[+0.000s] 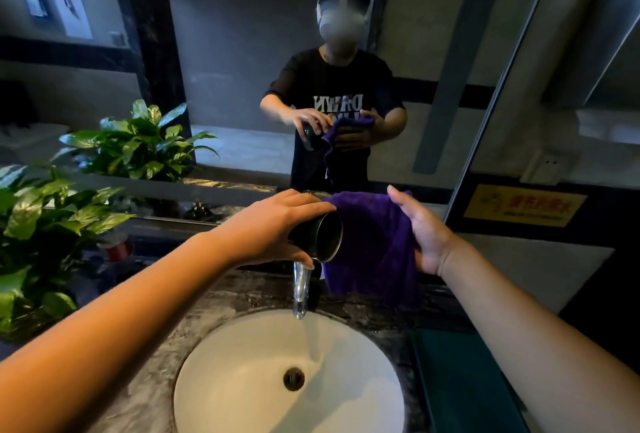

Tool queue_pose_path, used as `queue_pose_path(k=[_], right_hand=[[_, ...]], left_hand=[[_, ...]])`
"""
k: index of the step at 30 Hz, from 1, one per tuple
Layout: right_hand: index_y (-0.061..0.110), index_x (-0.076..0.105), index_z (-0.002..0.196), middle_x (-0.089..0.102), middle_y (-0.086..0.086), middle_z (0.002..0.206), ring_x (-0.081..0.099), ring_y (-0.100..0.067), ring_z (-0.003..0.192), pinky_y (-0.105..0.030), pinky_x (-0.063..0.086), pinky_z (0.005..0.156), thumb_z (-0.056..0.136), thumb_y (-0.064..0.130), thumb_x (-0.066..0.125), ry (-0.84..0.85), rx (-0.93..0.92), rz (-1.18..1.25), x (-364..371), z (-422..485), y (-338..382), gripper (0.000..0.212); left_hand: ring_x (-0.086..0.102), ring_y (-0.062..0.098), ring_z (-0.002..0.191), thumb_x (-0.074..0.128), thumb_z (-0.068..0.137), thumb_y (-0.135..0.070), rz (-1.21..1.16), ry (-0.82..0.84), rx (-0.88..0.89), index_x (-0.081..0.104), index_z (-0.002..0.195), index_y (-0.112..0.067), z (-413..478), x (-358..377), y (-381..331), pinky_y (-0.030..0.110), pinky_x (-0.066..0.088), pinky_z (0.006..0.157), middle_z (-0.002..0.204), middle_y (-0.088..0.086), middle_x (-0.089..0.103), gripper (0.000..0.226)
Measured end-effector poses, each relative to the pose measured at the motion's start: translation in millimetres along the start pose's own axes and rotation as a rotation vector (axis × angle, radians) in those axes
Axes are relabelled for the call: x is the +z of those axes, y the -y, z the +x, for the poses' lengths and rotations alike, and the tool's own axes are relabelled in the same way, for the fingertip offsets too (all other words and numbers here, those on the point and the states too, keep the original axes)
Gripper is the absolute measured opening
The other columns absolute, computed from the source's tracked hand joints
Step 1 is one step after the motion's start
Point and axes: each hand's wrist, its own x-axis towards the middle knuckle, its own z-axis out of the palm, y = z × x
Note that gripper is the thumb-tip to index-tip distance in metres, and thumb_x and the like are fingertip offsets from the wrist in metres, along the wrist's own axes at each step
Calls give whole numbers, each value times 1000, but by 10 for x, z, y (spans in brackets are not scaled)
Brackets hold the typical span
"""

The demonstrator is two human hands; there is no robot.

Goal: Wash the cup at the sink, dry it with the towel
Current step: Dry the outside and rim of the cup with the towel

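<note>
While the left hand (273,224) grips the cup (320,236) (tipped sideways), the right hand (424,235) clutches the towel (374,252) just beside it.

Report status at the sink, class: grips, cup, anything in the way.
Left grip holds cup tipped sideways, mouth toward towel. Right grip holds purple towel beside it. Tap running into sink below; nothing between cup and towel.
</note>
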Motion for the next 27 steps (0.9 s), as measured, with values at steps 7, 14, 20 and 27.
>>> queue_pose_path(k=[7,14,20,27], right_hand=[[17,81,107,77,-13,111,74,-28,101,-47,49,100,91,51,49,0,9,29,23,59,18,49],[16,78,115,75,-16,118,72,-30,107,-48,46,104,89,47,52,20,20,44,28,137,-50,48],[15,80,110,76,-15,115,74,-28,105,-47,48,100,90,46,50,23,-5,30,55,134,-42,48],[15,80,111,76,-15,115,73,-29,105,-47,48,102,89,47,51,28,-6,-10,90,110,-29,48]], left_hand=[[43,22,136,84,73,-46,66,64,34,36,154,-27,126,-67,44,43,44,111,151,-2,48,96],[44,22,135,84,73,-45,152,81,73,39,153,-27,116,-81,64,41,48,108,149,-2,50,93],[40,27,139,82,78,-39,273,66,118,39,152,-28,95,-100,68,46,47,108,151,1,48,86],[40,27,138,82,78,-38,246,37,97,40,152,-29,37,-38,64,42,42,111,150,1,49,85]])
